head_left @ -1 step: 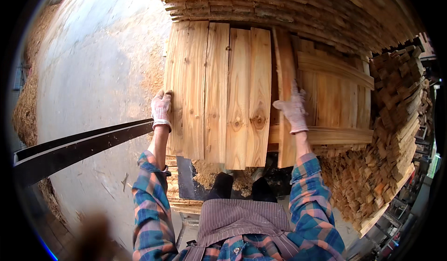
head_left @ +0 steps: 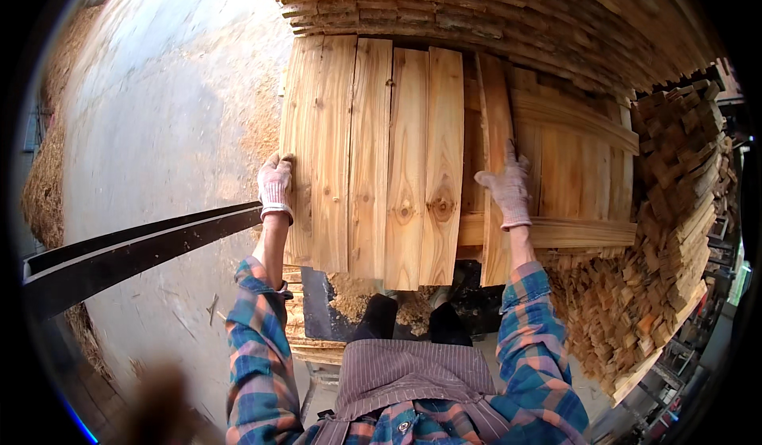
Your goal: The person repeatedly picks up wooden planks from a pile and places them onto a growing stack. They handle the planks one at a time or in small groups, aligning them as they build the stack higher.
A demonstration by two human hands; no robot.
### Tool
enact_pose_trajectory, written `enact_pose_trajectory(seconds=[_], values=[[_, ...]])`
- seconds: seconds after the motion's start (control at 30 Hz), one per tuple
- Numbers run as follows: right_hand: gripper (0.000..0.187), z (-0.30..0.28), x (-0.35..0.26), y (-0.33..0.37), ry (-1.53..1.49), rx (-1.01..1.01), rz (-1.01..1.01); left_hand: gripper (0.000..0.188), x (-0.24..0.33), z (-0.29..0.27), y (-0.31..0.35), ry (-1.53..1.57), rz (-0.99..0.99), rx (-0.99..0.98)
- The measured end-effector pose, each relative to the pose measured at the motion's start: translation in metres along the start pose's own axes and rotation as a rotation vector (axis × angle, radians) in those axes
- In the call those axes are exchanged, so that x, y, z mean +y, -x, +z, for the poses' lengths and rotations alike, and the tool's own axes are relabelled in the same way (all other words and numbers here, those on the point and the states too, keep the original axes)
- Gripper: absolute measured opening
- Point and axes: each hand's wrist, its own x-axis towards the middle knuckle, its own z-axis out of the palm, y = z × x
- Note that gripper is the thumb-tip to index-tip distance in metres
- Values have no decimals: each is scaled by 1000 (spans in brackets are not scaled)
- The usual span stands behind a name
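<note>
A row of several pale wooden boards [head_left: 369,159] lies side by side in front of me, with dark knots in the grain. My left hand [head_left: 275,184], in a whitish knit glove, grips the row's left outer edge. To the right, across a gap, lies a separate narrow wooden board [head_left: 495,104]. My right hand [head_left: 509,191], gloved too, holds this board, thumb across its face and fingers along its right edge. Underneath and to the right, crosswise wooden slats [head_left: 583,231] show over more boards.
Stacked planks [head_left: 476,4] rise along the far side. Many wood pieces [head_left: 635,286] are piled at the right. A dark metal bar [head_left: 143,241] reaches in from the left over the grey floor [head_left: 175,111]. Sawdust [head_left: 349,294] lies near my feet.
The separate board has shifted slightly right with my right hand and lies flatter, so the gap beside the row is wider. My left hand stays at the row's left edge.
</note>
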Motion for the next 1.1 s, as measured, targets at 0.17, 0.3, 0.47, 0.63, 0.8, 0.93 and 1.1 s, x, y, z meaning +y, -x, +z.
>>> enact_pose_trajectory(seconds=[0.17,0.3,0.47,0.63,0.8,0.93,1.1], values=[[61,41,25,0,-283,49,-39,20,-5,22,1,-107,-26,108],[50,34,10,-4,-342,161,-59,19,0,33,-4,-25,-95,228],[46,31,-6,-7,-340,164,-65,20,-1,22,-26,-130,-76,285],[56,7,6,17,-117,120,-230,37,-5,5,-16,-124,378,353],[69,-24,73,122,-42,64,-203,62,28,0,203,114,66,151],[70,9,69,127,-48,145,-277,78,-52,31,306,375,-842,-192],[60,41,40,33,-385,72,-110,91,-134,78,249,74,-414,-220]])
